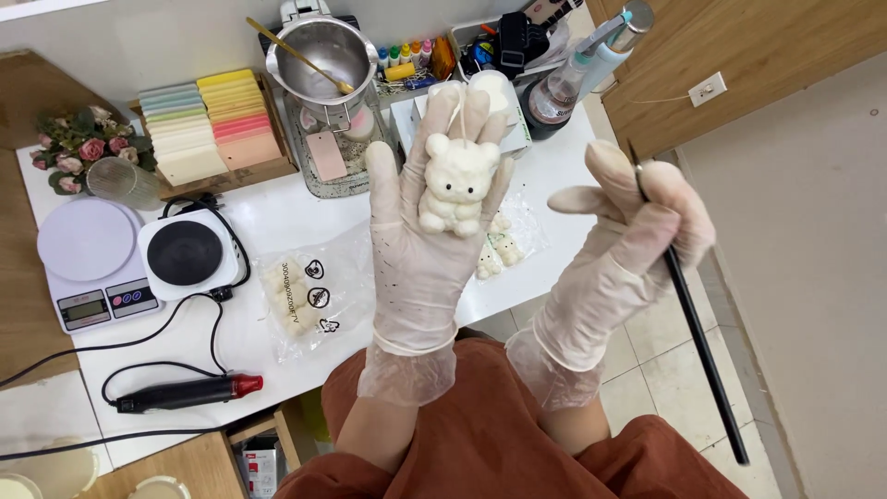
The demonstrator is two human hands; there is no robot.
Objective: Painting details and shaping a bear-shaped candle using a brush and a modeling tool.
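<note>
The left hand (420,231), gloved, lies open and palm up above the bench's front edge, with a white bear candle (455,185) resting on its flat fingers, wick pointing away. The right hand (628,231) is closed around a thin black brush (698,333), off the bench's right edge. The bear looks light, stiff and brittle, probably slick against the glove; cradling the body seems safest, not the wick or ears.
</note>
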